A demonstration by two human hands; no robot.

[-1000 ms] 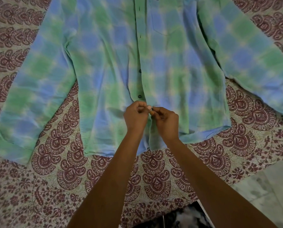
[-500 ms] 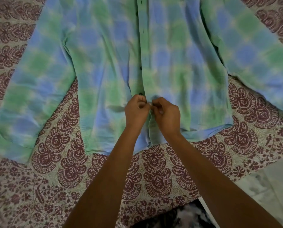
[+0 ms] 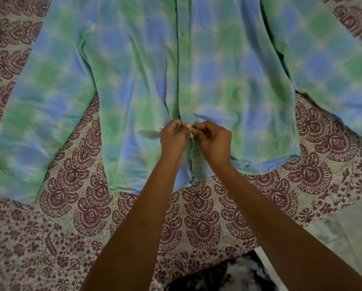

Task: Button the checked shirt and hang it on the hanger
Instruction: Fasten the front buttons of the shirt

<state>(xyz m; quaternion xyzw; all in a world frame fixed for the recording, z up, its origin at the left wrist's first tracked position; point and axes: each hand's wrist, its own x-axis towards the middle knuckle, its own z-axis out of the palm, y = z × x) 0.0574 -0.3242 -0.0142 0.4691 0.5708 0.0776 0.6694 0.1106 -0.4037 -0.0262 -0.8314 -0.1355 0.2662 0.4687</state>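
Observation:
The green and blue checked shirt [image 3: 133,80] lies flat and face up on the patterned bedsheet, sleeves spread to both sides. Its front placket [image 3: 181,66] runs down the middle and looks closed above my hands. My left hand [image 3: 172,138] pinches the left edge of the placket near the hem. My right hand [image 3: 214,141] pinches the right edge beside it, fingertips of both hands meeting at one spot. The button itself is hidden under my fingers. No hanger is in view.
A cream bedsheet with maroon paisley prints [image 3: 91,217] covers the bed under the shirt. A pale floor [image 3: 348,232] shows at the lower right past the bed's edge. Dark mottled cloth [image 3: 228,276] sits at the bottom edge.
The view has tilted down a little, so the shirt sits higher in the frame. Both hands stay at the same low spot on the placket, fingertips working close together.

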